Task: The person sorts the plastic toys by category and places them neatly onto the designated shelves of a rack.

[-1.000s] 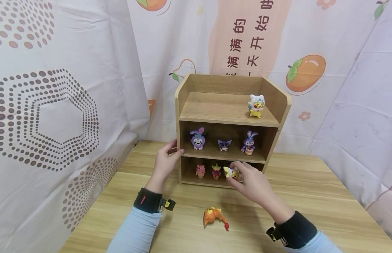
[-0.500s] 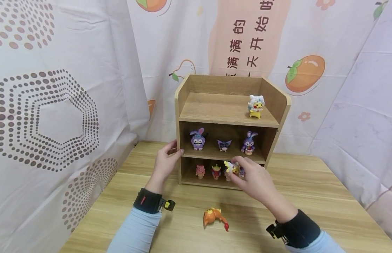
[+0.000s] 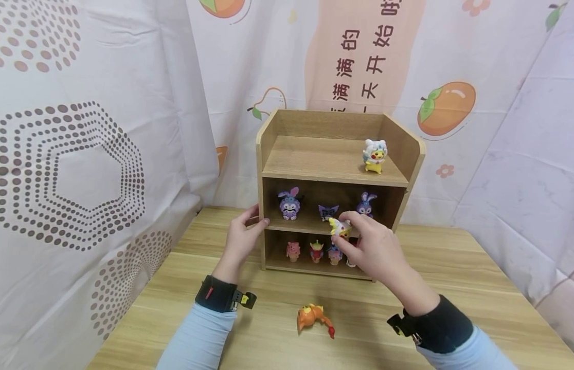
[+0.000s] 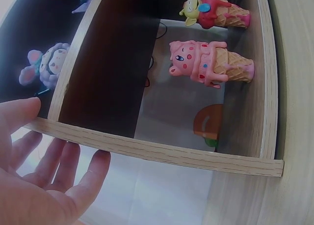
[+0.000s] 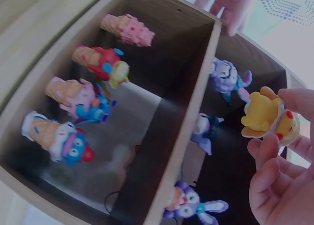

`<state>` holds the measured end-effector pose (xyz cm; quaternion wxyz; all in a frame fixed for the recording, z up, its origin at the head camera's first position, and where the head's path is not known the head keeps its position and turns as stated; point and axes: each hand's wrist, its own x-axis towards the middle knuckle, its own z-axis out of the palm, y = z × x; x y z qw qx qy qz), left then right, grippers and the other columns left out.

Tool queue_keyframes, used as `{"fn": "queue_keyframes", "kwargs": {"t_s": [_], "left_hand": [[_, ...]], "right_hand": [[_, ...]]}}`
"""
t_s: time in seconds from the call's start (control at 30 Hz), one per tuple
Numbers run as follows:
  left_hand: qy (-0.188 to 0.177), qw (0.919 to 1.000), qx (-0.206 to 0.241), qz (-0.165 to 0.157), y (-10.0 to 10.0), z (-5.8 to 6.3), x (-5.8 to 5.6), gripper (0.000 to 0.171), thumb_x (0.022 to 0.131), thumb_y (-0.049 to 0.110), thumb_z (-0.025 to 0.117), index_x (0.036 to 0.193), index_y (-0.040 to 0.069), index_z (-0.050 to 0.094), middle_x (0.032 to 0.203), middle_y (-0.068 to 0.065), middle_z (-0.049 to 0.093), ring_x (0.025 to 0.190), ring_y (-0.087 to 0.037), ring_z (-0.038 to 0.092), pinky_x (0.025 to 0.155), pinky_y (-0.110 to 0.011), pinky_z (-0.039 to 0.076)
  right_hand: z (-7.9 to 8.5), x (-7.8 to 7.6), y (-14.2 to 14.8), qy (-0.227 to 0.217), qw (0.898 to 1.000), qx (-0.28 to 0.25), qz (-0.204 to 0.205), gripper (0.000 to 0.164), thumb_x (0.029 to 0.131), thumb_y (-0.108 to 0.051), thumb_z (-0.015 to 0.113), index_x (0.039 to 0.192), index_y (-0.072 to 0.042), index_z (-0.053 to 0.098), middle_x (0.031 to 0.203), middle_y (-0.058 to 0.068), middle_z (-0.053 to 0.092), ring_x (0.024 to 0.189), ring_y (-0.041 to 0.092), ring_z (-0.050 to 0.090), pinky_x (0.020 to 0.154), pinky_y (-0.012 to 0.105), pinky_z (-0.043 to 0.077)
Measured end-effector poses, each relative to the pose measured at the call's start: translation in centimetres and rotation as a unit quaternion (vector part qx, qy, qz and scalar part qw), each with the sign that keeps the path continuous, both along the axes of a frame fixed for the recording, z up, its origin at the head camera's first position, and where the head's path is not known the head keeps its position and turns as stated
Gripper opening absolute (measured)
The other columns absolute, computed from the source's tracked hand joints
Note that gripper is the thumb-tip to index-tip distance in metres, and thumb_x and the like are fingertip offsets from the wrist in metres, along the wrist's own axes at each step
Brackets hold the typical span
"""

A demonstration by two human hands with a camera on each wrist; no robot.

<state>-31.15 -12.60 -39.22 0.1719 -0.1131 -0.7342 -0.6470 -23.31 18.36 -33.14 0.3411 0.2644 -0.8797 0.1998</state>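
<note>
My left hand point(image 3: 243, 234) holds the left side panel of the small wooden shelf point(image 3: 335, 177), thumb at the front edge and fingers along the outer face. In front of the middle shelf, my right hand point(image 3: 377, 244) pinches a yellow Pikachu figurine point(image 3: 340, 228) in a white hood, tilted sideways. The right wrist view shows the figurine's yellow body point(image 5: 261, 112) between thumb and fingers. Behind this hand stands a purple rabbit figurine point(image 3: 364, 204), partly hidden. Below it, a blue-headed figurine point(image 5: 73, 146) on a cone is mostly hidden in the head view.
An orange figurine point(image 3: 310, 315) with a red tail tip lies on the wooden table point(image 3: 268, 339). Another hooded Pikachu point(image 3: 375, 155) stands on the top shelf. The middle shelf holds a purple furry figurine point(image 3: 289, 204); the bottom holds a pink one point(image 3: 293, 251) and others.
My right hand has lifted the Pikachu figurine from in front of the bottom shelf to the middle shelf's height, uncovering figurines below. The left hand stays where it was.
</note>
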Motion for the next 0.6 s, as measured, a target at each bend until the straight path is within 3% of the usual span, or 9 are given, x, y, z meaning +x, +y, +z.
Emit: {"fn": "queue_keyframes", "kwargs": {"t_s": [0.37,0.6], "left_hand": [[-0.001,1.0,0.006,-0.006,0.0,0.1,0.1,0.052,0.094,0.012,0.073,0.144,0.005,0.058,0.133,-0.018,0.063,0.12,-0.034,0.06,0.094,-0.044,0.054],[-0.006,1.0,0.003,-0.002,0.0,0.2,0.2,0.053,0.094,0.011,0.074,0.144,0.006,0.059,0.134,-0.016,0.063,0.12,-0.032,0.061,0.093,-0.043,0.055]], "right_hand": [[2.6,-0.4,0.0,0.032,0.999,-0.004,-0.005,0.041,0.085,-0.031,0.083,0.117,-0.013,0.065,0.074,-0.001,0.054,0.06,0.011,0.047,0.052,0.031,0.039],[4.2,-0.4,-0.2,0.043,0.999,-0.008,-0.007,0.04,0.086,-0.03,0.081,0.119,-0.015,0.065,0.083,0.001,0.061,0.059,0.012,0.048,0.05,0.031,0.039]]}}
